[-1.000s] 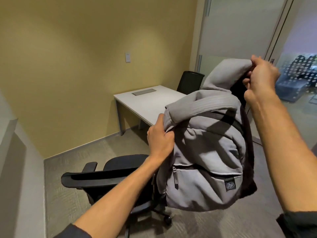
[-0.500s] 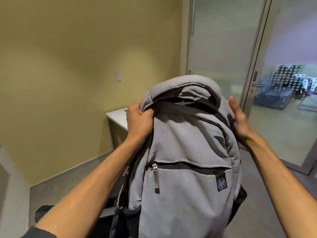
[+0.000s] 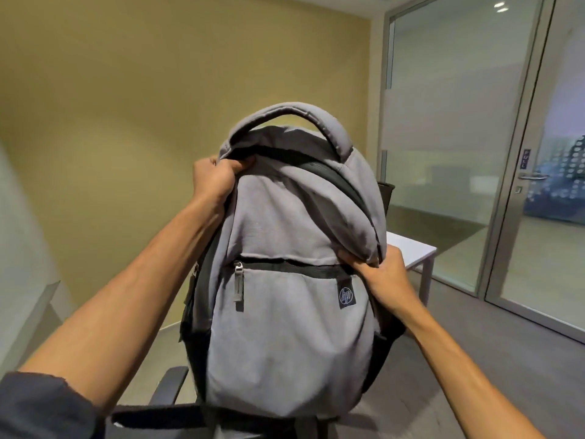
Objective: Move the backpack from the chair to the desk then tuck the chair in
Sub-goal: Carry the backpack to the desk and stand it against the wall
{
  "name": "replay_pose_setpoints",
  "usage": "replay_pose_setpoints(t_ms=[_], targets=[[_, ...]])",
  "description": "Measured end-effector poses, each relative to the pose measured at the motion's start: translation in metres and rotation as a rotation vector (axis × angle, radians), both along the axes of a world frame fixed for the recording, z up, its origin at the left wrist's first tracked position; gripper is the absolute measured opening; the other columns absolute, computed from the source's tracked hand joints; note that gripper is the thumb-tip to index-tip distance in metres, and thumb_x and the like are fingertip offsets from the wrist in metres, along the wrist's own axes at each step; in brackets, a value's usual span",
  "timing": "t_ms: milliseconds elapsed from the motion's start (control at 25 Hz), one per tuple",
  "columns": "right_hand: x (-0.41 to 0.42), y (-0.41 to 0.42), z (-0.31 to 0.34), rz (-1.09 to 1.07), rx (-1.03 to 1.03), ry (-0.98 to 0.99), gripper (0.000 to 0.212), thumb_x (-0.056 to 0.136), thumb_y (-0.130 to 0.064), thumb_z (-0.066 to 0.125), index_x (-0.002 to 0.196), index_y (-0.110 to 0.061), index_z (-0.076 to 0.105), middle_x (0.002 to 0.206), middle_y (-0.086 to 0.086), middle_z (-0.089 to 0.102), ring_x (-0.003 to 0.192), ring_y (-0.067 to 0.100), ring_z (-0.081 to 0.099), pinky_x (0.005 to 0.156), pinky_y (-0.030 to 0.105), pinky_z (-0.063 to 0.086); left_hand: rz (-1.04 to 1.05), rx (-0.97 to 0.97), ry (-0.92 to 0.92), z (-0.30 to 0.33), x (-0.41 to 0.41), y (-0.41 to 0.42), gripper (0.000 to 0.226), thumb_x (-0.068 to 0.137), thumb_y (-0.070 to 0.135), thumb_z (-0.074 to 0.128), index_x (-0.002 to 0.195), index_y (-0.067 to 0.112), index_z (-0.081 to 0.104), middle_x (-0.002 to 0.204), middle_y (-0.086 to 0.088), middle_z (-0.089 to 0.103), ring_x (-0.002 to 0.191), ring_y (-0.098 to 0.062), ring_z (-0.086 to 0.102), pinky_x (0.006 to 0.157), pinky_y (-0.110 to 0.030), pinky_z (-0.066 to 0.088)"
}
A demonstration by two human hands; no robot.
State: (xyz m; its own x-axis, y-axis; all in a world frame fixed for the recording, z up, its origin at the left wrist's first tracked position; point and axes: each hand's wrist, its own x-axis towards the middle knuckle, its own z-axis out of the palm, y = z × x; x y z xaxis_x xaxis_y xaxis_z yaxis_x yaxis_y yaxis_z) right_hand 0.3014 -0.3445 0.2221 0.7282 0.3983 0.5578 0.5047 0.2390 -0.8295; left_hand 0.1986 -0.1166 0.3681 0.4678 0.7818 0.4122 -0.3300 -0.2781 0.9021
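The backpack (image 3: 285, 280) fills the centre of the frame, upright and held up between your two hands above the black chair (image 3: 164, 403) at the bottom edge. Your left hand (image 3: 215, 179), left of centre, has its fingers curled tight into the fabric near the top, just under the padded carry handle (image 3: 291, 122). Your right hand (image 3: 380, 274), right of centre, pinches a fold of the bag's side. The white desk (image 3: 411, 248) shows behind the bag at the right.
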Motion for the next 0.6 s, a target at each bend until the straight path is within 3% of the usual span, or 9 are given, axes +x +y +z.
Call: replay_pose_setpoints(t_ms=[80,160,240,320,400,520,600], targets=[[0.006,0.026,0.001,-0.004,0.025,0.019,0.029,0.079,-0.024,0.081,0.106,-0.019,0.073,0.098,-0.010,0.076,0.092,-0.001,0.071,0.075,0.015,0.055,0.088,0.055,0.027,-0.002,-0.005,0.024,0.016,0.073,0.013,0.079,0.066,0.014,0.065,0.074,-0.004,0.067,0.071,-0.019,0.063,0.060,-0.028,0.050],[0.008,0.051,-0.001,-0.013,0.062,0.058,0.016,0.080,-0.023,0.080,0.095,-0.025,0.073,0.091,-0.012,0.075,0.084,-0.005,0.070,0.070,0.013,0.054,0.230,0.172,0.114,-0.010,-0.010,0.047,0.024,0.071,0.025,0.079,0.061,0.014,0.060,0.065,0.001,0.061,0.065,-0.018,0.058,0.057,-0.031,0.043],[0.006,0.075,-0.005,0.006,0.067,0.099,0.014,0.082,-0.019,0.078,0.086,-0.030,0.071,0.084,-0.017,0.072,0.075,-0.009,0.068,0.064,0.010,0.051,0.336,0.258,0.169,-0.026,-0.021,0.070,0.030,0.071,0.037,0.076,0.066,0.011,0.063,0.064,0.001,0.060,0.062,-0.017,0.054,0.055,-0.031,0.040],[0.006,0.097,-0.009,0.028,0.055,0.164,0.009,0.085,-0.019,0.075,0.088,-0.025,0.071,0.081,-0.015,0.071,0.069,-0.008,0.068,0.058,0.008,0.050,0.359,0.300,0.167,-0.052,-0.039,0.088,0.037,0.073,0.046,0.074,0.076,0.011,0.064,0.068,0.003,0.061,0.061,-0.013,0.053,0.057,-0.029,0.041],[0.007,0.119,-0.008,0.010,0.041,0.204,0.007,0.086,-0.018,0.074,0.093,-0.017,0.072,0.080,-0.010,0.071,0.065,-0.001,0.068,0.055,0.009,0.050,0.288,0.322,0.142,-0.086,-0.060,0.105,0.045,0.073,0.051,0.076,0.092,0.013,0.062,0.080,0.009,0.064,0.068,-0.005,0.057,0.062,-0.021,0.047],[0.013,0.153,-0.001,-0.040,0.037,0.221,0.006,0.087,-0.021,0.073,0.091,-0.018,0.070,0.079,-0.009,0.069,0.069,0.003,0.065,0.056,0.010,0.051,0.073,0.232,0.213,-0.148,-0.084,0.137,0.068,0.061,0.050,0.081,0.116,0.015,0.060,0.105,0.011,0.070,0.092,-0.001,0.067,0.076,-0.015,0.052],[0.011,0.178,0.002,-0.065,0.037,0.232,0.004,0.087,-0.024,0.072,0.088,-0.022,0.069,0.079,-0.009,0.068,0.070,0.003,0.065,0.060,0.014,0.052,-0.062,0.141,0.241,-0.184,-0.090,0.161,0.065,0.056,0.044,0.084,0.111,0.015,0.068,0.100,0.008,0.076,0.092,-0.006,0.072,0.074,-0.020,0.054]])
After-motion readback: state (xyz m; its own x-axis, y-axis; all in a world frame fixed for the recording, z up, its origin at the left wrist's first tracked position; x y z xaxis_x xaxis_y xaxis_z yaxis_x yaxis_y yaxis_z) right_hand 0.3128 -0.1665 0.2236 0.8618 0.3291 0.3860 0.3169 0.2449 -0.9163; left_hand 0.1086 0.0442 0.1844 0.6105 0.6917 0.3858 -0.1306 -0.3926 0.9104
